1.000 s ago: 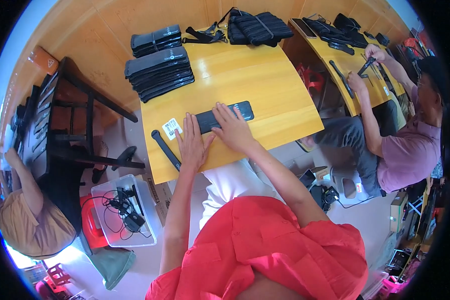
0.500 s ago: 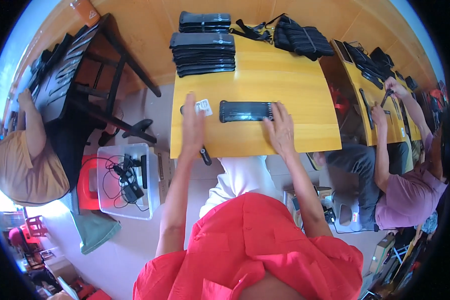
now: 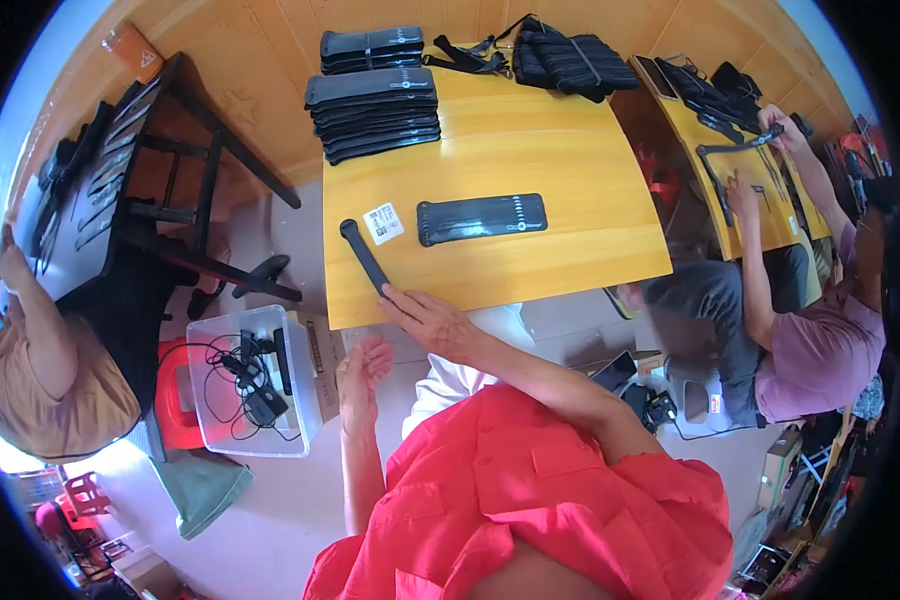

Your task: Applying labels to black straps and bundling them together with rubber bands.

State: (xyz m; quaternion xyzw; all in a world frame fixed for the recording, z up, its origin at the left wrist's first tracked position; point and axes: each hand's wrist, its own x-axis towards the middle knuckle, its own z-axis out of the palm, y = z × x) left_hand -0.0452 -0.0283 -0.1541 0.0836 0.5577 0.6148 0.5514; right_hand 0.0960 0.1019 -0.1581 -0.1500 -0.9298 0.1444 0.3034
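Clock centred on your yellow table (image 3: 590, 240), 12 toward the wall. Your left hand (image 3: 364, 364) is off the near edge at 7, palm up, fingers loosely bent, nothing visible in it. Your right hand (image 3: 428, 322) reaches across to the edge at 7, fingertips at the near end of the black strip (image 3: 367, 262); pinching or only touching, cannot tell.

Surface: glossy, grained wood. The strip lies on it at 8, a white label (image 3: 383, 223) just beside it. Near the centre, one flat black pouch (image 3: 475, 219). At 10, a stack of black pouches (image 3: 373, 120); behind it at 11, a banded bundle (image 3: 372, 50). At 12, loose black straps (image 3: 470, 58); at 1, a tied black bundle (image 3: 575, 62).

Room: pale floor. At 8, a clear bin (image 3: 313, 395) of black cables (image 3: 240, 365). At 9, a dark table (image 3: 120, 205) with a co-worker in tan. At 3, a second yellow table (image 3: 705, 165); a co-worker in mauve handles a black strap there. Wood-panelled wall (image 3: 260, 60) beyond.

Appearance: strip narrow, dark, far end rounded, slanting from far left to near right. Pouch oblong, shiny, with pale marks toward its 3 end.
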